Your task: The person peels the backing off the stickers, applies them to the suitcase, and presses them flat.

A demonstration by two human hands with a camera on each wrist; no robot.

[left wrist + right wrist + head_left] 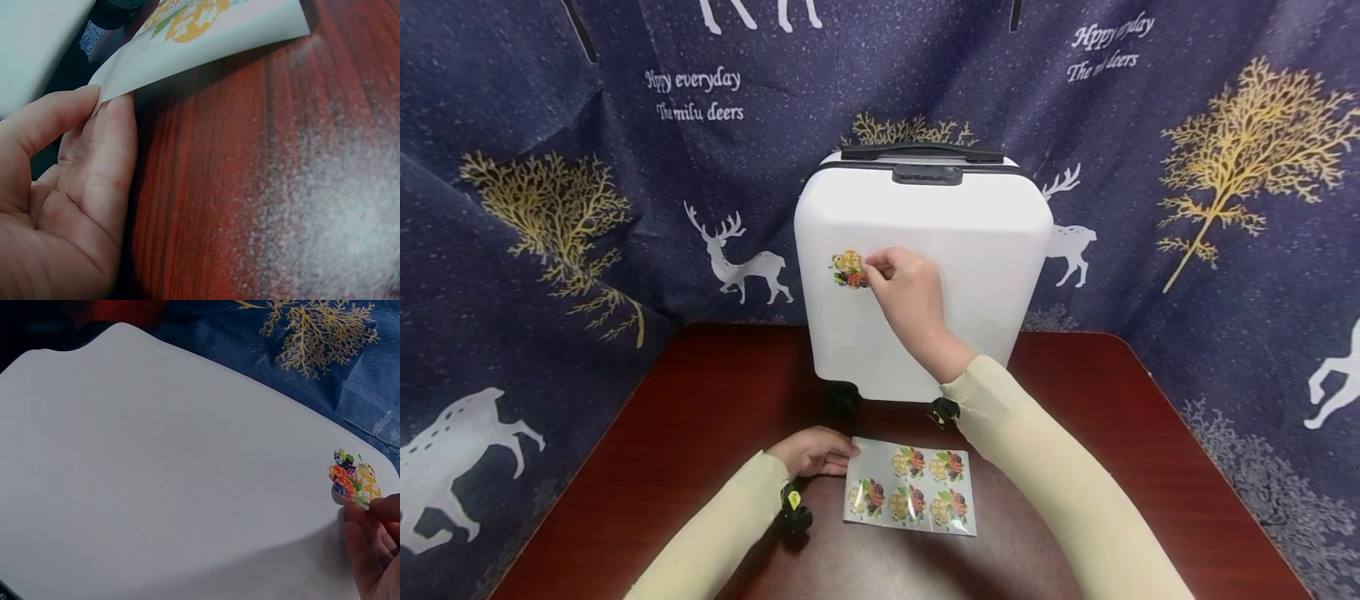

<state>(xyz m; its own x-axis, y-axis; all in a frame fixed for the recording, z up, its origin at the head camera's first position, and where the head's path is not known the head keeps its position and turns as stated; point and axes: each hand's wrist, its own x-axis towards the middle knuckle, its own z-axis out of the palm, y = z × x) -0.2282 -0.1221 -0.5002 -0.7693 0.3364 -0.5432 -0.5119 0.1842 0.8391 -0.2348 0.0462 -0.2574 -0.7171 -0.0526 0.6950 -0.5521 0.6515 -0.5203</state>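
A white suitcase [985, 250] stands upright on the table. My right hand [910, 287] pinches a colourful fruit sticker [847, 270] by its edge, close against the upper left of the suitcase front. In the right wrist view the sticker [351, 478] has its near edge between thumb and fingertips. My left hand [816, 452] pinches the upper left corner of a sticker sheet [872, 458] between thumb and fingers. Several fruit stickers remain on the sheet, and its upper left spot is bare. The left wrist view shows the sheet [187, 69] raised at the held edge.
The dark red table [722, 400] reaches out to both sides of the suitcase. Behind it hangs a navy cloth [925, 67] printed with deer and golden trees. A black carry handle [921, 152] and a lock [927, 174] sit at the suitcase top.
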